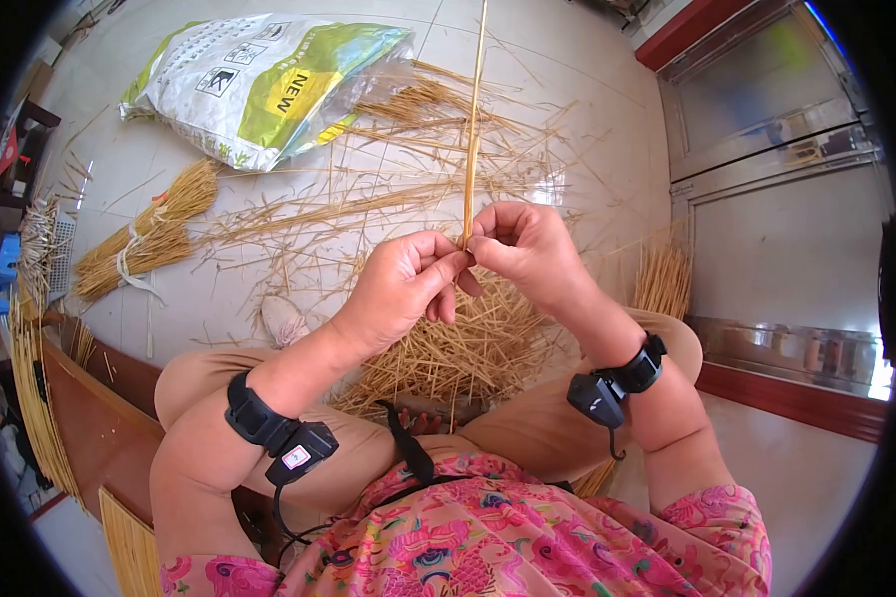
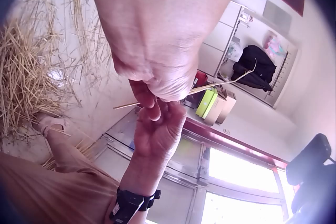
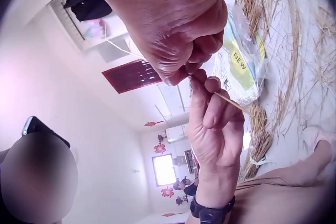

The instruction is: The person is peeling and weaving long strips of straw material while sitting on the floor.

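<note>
In the head view a long, thin straw stalk (image 1: 473,119) stands up from between my two hands, which meet over a pile of straw. My left hand (image 1: 403,284) pinches its lower part between thumb and forefinger. Just beside it, my right hand (image 1: 530,257) pinches the same stalk, the fingertips of both hands almost together. A short end of the stalk (image 2: 126,106) sticks out past the fingers in the left wrist view. From the other side, the right wrist view shows the stalk end (image 3: 231,102) beyond my left hand's fingers. The pinched spot itself is hidden by the fingertips.
Loose straw pieces (image 1: 478,348) are heaped between my legs, with more scattered over the tiled floor. A tied straw bundle (image 1: 154,234) lies at left, near a white and green sack (image 1: 259,90). A metal-framed glass cabinet (image 1: 782,229) stands at right.
</note>
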The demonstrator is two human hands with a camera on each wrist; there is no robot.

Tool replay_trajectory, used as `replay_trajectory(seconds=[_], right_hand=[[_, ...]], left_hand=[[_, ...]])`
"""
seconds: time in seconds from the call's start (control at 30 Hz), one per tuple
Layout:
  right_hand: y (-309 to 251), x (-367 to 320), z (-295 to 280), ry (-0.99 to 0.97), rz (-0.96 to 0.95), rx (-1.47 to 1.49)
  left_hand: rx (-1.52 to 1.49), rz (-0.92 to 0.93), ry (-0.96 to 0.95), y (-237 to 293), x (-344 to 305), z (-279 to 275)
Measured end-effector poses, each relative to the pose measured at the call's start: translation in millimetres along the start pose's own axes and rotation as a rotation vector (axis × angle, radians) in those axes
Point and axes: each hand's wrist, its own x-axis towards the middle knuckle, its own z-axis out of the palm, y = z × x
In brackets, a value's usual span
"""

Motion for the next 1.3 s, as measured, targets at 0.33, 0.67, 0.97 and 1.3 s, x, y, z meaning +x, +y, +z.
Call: replay_trajectory(seconds=[0.33, 0.67, 0.97, 1.3], right_hand=[[8, 1, -3, -0.117, 0.061, 0.338], [2, 1, 1, -0.103, 0.058, 0.388], [6, 2, -1, -0.103, 0.018, 0.252], [10, 10, -9, 0.124, 0.114, -0.38]], left_hand=[[-0.059, -0.039, -0.093, 9, -2, -1], [-0.042, 0.021, -0.064, 7, -1, 0], [-0.033, 0.0, -0.082, 6, -2, -1], [-0.093, 0.046, -0.089, 3, -1, 0]])
